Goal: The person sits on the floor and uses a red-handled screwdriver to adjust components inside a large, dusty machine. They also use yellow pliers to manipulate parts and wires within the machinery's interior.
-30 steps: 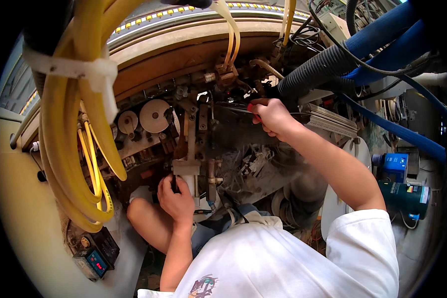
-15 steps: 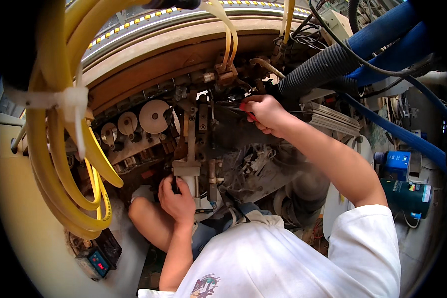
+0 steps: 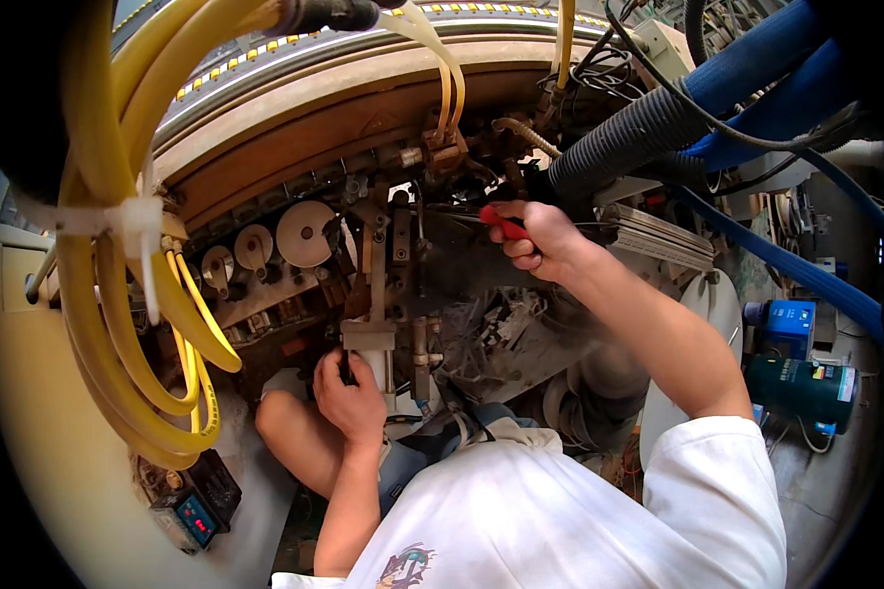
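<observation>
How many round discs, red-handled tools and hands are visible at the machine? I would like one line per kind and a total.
Round discs: 3
Red-handled tool: 1, in the right hand
Hands: 2, the left hand at the pale block
Total: 6

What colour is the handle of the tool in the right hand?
Red: the tool handle shows in the right hand, clearest in the head view.

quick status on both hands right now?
Left hand: closed around the grey metal post low on the machine.
Right hand: closed on a red-handled tool.
</observation>
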The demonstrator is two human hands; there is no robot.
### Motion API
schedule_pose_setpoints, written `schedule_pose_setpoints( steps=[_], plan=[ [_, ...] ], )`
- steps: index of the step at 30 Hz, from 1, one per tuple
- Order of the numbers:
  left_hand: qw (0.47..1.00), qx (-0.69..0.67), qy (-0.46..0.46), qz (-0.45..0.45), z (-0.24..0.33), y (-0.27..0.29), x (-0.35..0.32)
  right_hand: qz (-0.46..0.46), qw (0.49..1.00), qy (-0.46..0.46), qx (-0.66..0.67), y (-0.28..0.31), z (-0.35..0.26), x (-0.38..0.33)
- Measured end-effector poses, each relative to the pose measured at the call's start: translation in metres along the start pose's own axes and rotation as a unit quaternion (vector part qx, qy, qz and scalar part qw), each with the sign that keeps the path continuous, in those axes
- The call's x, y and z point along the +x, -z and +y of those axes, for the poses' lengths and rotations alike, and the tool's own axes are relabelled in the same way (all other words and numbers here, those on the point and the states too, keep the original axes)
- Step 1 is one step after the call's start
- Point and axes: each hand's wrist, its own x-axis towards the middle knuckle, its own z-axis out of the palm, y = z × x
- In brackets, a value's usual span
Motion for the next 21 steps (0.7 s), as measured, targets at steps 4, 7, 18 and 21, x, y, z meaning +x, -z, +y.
schedule_pose_setpoints(
  steps=[4, 7, 18, 21],
  plan=[
    [1.0, 0.011, -0.006, 0.013, -0.003, -0.001, 0.0, -0.057, 0.995, -0.01, 0.085, 0.005, 0.004, -0.003],
    [1.0, 0.015, -0.004, 0.012, 0.001, 0.0, 0.0, -0.027, 0.998, 0.014, 0.05, 0.001, 0.011, -0.014],
    [1.0, 0.016, -0.013, 0.022, -0.004, 0.001, -0.003, 0.052, 0.981, 0.093, -0.164, -0.004, 0.009, -0.079],
    [0.999, 0.02, -0.019, 0.025, -0.004, -0.002, -0.004, 0.051, 0.983, 0.127, -0.122, 0.01, 0.043, -0.112]
  ],
)
